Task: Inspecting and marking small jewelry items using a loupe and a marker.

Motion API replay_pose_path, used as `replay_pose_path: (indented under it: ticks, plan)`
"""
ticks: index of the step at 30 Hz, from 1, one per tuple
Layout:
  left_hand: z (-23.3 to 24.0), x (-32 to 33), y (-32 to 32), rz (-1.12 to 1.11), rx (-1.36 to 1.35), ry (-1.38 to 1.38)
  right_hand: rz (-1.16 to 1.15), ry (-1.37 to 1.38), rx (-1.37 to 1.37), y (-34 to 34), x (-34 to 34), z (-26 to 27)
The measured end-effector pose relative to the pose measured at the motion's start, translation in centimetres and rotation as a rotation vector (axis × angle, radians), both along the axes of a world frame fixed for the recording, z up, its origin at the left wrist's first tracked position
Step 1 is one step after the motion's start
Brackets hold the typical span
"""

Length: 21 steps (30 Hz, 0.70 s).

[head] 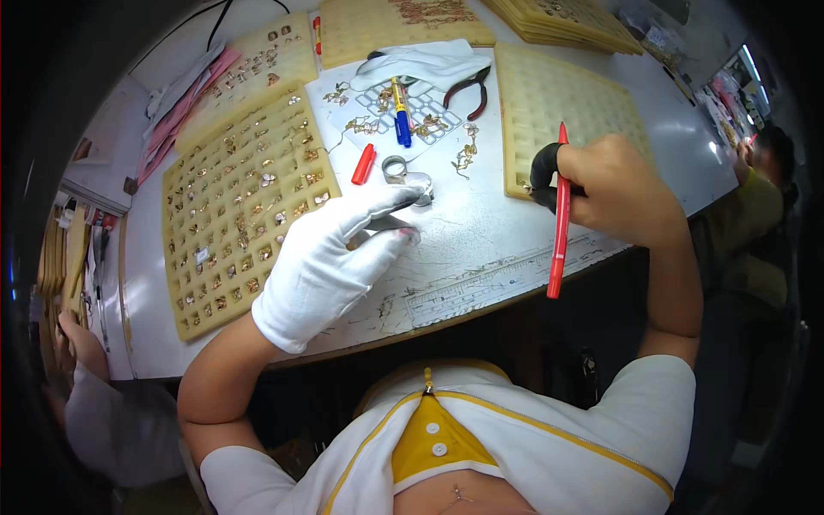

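Note:
My left hand (pixel 328 257), in a white glove with dark-stained fingertips, is over the white table with thumb and index finger apart. Nothing shows between those two tips. Just beyond the index finger is a folding metal loupe (pixel 394 168), partly covered by it; whether they touch I cannot tell. My right hand (pixel 611 187) wears black covers on thumb and finger. It grips a red marker pen (pixel 561 238), tip up, at the near left corner of a yellowish compartment tray (pixel 560 84). A small shiny piece (pixel 524 187) is by the fingers there. A red pen cap (pixel 364 165) lies near the loupe.
A tray (pixel 168 193) of small jewellery pieces is at left, with more trays (pixel 360 38) behind. Beyond the loupe are a blue-yellow marker (pixel 400 112), pliers (pixel 473 93), chains (pixel 465 154) and a white cloth (pixel 425 61). Other people sit at both sides.

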<state>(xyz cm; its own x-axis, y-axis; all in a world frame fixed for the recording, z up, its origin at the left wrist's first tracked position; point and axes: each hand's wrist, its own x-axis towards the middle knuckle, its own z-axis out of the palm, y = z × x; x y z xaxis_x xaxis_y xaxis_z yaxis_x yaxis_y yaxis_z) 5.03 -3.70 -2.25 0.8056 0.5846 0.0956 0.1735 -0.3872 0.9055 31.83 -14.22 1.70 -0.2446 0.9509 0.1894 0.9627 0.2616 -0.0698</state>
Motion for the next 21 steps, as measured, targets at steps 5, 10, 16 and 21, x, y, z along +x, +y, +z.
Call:
replay_pose_path:
  ticks: [5, 10, 16, 21]
  plan:
    - [-0.7, 0.0, -0.3, -0.006, -0.173, -0.051, 0.360, 0.013, -0.014, 2.5, -4.7, 1.3]
    - [-0.3, -0.6, 0.1, -0.036, -0.042, 0.087, 0.427, 0.101, 0.028, 4.6, -6.4, 0.8]
    - [1.5, -0.5, 1.1, 0.080, -0.484, 0.140, 0.158, 0.970, -0.275, 6.3, -6.1, -2.9]
    - [1.3, -0.9, 1.3, 0.090, -0.776, 0.015, 0.213, 0.898, -0.265, 5.8, -6.5, -3.4]
